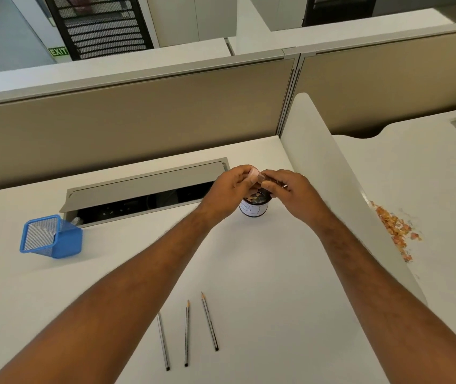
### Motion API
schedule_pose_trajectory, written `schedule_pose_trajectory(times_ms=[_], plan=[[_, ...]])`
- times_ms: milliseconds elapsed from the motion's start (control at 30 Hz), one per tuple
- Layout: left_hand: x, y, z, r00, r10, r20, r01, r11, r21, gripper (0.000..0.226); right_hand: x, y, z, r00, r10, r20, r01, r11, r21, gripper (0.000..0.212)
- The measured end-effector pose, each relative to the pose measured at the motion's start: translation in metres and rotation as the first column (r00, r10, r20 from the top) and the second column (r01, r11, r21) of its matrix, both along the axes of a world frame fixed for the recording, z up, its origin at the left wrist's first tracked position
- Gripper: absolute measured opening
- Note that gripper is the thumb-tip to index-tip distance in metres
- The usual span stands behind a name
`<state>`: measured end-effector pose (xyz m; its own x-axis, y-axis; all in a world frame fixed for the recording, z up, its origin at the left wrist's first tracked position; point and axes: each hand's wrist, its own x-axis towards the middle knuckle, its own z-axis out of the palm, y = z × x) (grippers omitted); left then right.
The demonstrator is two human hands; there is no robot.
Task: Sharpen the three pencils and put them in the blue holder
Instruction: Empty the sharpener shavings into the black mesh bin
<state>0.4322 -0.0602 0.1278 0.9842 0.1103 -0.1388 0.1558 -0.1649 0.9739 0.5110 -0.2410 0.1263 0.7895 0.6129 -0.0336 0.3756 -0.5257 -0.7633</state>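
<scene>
Three grey pencils lie side by side on the white desk near me: the left pencil (163, 341), partly hidden by my left forearm, the middle pencil (187, 332) and the right pencil (209, 320), both with sharp tips pointing away. The blue mesh holder (50, 236) stands at the far left. My left hand (228, 191) pinches a small pink sharpener (254, 176). My right hand (290, 192) touches the sharpener's other side, fingers closed on it. Both hands hover over a small dark jar (254, 207) with shavings inside.
An open cable tray (143, 189) runs along the desk's back. A curved white divider (329, 173) stands on the right, and pencil shavings (395, 230) lie on the neighbouring desk beyond it. Beige partition panels close off the back.
</scene>
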Motion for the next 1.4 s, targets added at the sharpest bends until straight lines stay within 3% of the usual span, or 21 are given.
schedule_pose_trajectory(times_ms=[233,333,600,733,833,933,1167,1400], plan=[[0.007,0.000,-0.003,0.997,0.040,-0.059,-0.047,0.992,-0.117,0.020,0.004,0.000,-0.003,1.000,-0.027,-0.012,0.027,0.999,-0.033,0.033],[0.011,-0.001,-0.005,0.992,0.093,-0.089,-0.107,0.980,-0.168,0.030,0.006,-0.002,-0.005,0.997,-0.074,-0.005,0.074,0.997,-0.025,0.034],[0.014,0.001,-0.014,0.972,0.213,-0.097,-0.225,0.967,-0.123,0.030,0.005,-0.008,-0.010,0.995,-0.074,0.070,0.080,0.993,-0.088,0.038],[0.012,0.002,-0.018,0.975,0.221,-0.026,-0.217,0.971,0.099,0.027,0.006,-0.010,-0.016,0.991,-0.033,0.130,0.052,0.988,-0.146,0.039],[0.011,0.003,-0.019,0.980,0.193,0.057,-0.200,0.920,0.336,0.019,0.005,-0.009,-0.014,0.986,-0.011,0.164,0.040,0.983,-0.177,0.033],[0.011,0.002,-0.018,0.993,0.092,0.078,-0.119,0.858,0.499,0.025,0.004,-0.009,-0.011,0.978,0.032,0.205,0.010,0.980,-0.199,0.021],[0.005,0.000,-0.021,0.997,0.053,0.062,-0.078,0.847,0.526,0.032,0.006,-0.001,-0.006,0.958,0.143,0.249,-0.076,0.962,-0.262,0.026],[0.004,0.002,-0.021,0.994,0.093,0.059,-0.111,0.850,0.515,0.034,0.006,0.000,-0.003,0.987,-0.003,0.161,0.030,0.985,-0.168,0.031]])
